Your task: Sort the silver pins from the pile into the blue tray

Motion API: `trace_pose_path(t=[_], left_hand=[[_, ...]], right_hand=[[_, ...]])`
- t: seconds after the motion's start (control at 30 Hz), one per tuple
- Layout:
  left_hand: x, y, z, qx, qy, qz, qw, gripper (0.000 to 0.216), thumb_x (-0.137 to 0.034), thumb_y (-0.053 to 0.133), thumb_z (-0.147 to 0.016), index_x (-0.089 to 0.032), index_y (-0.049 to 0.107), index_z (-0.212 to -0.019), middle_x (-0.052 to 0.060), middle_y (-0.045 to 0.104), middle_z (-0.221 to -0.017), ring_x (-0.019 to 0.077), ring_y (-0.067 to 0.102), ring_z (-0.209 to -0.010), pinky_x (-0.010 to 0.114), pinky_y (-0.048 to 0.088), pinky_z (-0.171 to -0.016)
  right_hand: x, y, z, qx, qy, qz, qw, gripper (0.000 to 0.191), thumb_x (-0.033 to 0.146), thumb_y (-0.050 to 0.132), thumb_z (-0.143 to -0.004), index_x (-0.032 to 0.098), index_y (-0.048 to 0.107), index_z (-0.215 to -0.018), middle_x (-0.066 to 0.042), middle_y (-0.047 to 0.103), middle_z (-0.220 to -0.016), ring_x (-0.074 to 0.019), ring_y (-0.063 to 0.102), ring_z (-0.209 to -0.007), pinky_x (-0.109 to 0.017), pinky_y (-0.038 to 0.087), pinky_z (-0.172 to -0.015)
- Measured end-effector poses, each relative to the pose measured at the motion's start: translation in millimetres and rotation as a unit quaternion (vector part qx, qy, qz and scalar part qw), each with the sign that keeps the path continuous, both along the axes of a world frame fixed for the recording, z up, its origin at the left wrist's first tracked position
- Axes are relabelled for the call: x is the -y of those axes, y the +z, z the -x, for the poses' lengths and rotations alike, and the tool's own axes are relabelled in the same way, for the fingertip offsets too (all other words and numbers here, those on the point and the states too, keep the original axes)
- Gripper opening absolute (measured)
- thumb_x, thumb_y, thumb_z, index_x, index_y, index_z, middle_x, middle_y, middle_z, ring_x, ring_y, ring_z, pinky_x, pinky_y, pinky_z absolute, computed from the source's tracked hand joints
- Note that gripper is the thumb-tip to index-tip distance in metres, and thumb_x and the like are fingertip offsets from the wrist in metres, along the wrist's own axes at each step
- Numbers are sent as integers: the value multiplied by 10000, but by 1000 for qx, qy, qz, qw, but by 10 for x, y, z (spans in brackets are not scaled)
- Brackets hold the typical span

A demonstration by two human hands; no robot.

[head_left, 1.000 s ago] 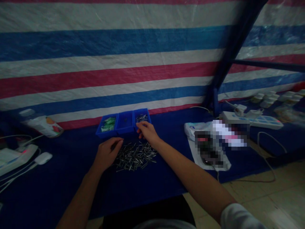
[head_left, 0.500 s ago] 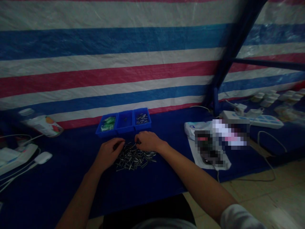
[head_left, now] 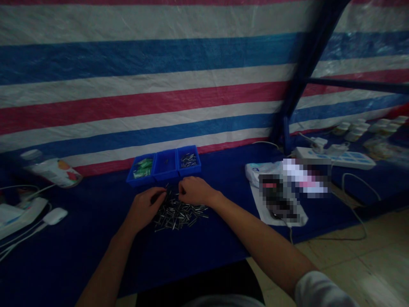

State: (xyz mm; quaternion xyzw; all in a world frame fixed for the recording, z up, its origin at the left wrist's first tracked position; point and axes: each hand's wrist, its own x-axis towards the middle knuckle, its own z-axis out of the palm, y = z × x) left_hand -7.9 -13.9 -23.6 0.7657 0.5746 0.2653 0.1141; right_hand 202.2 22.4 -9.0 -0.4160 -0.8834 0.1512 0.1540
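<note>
**Asker:** While both hands rest on the dark blue table (head_left: 198,247), what sits between them?

**Describer:** Both hands meet at a loose heap of small metal pins (head_left: 180,211), thin silvery rods lying criss-cross at the centre of the table. The left hand (head_left: 145,207) rests on the heap's 9 o'clock edge, fingers curled with the tips together as if pinching; whether a pin is caught there I cannot tell. The right hand (head_left: 194,191) lies at the heap's 12 o'clock edge, knuckles up and fingers bent down onto the pins, and its grip is hidden too.

**Asker:** How would these pins likely handle?

**Describer:** Judging by their look, they are light, stiff and smooth, so they probably roll and slip easily. Each seems best taken singly by the middle of its shaft, between thumb and forefinger tip. The dim light makes picking one out harder.

**Asker:** What else is nearby?

**Describer:** Just past the heap at 12 o'clock stands a row of three blue bins (head_left: 164,165): the left holds green pieces, the middle looks almost bare, and the right holds more pins. At 9 o'clock lie a white mouse-shaped object (head_left: 55,215) and cables. At 3 o'clock sits a white bag (head_left: 281,204) with blurred contents, and a power strip (head_left: 335,157) beyond it. A striped tarpaulin (head_left: 159,85) hangs behind.
</note>
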Motion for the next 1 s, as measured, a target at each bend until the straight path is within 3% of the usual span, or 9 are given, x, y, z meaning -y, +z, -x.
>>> trace_pose_path(t=[0.43,0.7,1.0], left_hand=[[7,7,8,7,-23,-6,1000,331,-449,477,-888,-208,696,-947,51,736,-908,206,667,-789,298,510,-730],[20,35,-6,8,-7,-5,1000,340,-452,446,-888,-204,678,-905,36,722,-829,190,644,-727,277,496,-682],[23,32,-4,10,-3,-17,1000,323,-455,470,-877,-203,672,-884,32,725,-829,191,652,-730,273,483,-678]], right_hand=[[-28,-6,49,-152,36,-23,988,129,219,538,-843,171,657,-859,-35,667,-860,-133,566,-769,-270,392,-685],[-26,9,54,-138,36,2,990,144,201,550,-831,175,683,-877,-37,688,-884,-135,592,-784,-265,407,-705],[1,6,50,-102,40,-30,994,119,226,580,-813,177,667,-878,-40,681,-898,-157,596,-791,-279,398,-685]])
